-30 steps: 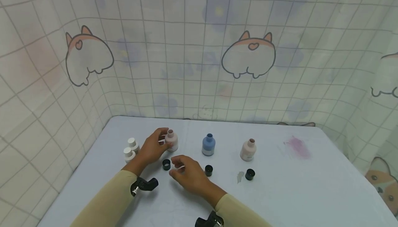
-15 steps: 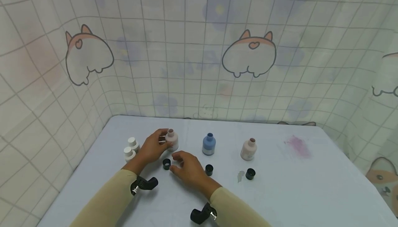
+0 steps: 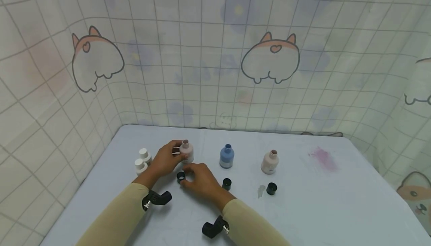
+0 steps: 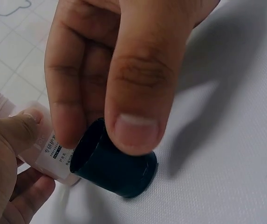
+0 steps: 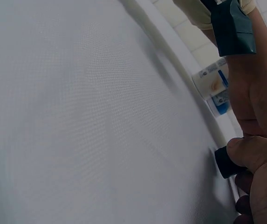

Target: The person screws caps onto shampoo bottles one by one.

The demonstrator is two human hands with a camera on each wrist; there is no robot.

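Observation:
My left hand (image 3: 167, 159) grips a pale pink bottle (image 3: 186, 152) that stands uncapped on the table; its printed label (image 4: 58, 156) shows in the left wrist view. Just in front of it, my right hand (image 3: 202, 180) has thumb and fingertips around a black screw cap (image 3: 180, 176). In the left wrist view the thumb covers part of the cap (image 4: 117, 170), whose open end faces the bottle. The right wrist view shows that thumb (image 5: 245, 149) on the cap (image 5: 226, 163), low over the white surface.
An uncapped blue bottle (image 3: 227, 157) and another pale pink bottle (image 3: 269, 162) stand to the right. Black caps lie before them, one near the blue bottle (image 3: 227, 184), one farther right (image 3: 271, 188). Two white-capped bottles (image 3: 140, 166) stand beside my left wrist on the white table (image 3: 323, 208).
My right hand has moved slightly left and away from me, and its thumb and fingers have closed onto the black cap. The left hand keeps holding the pale pink bottle in place.

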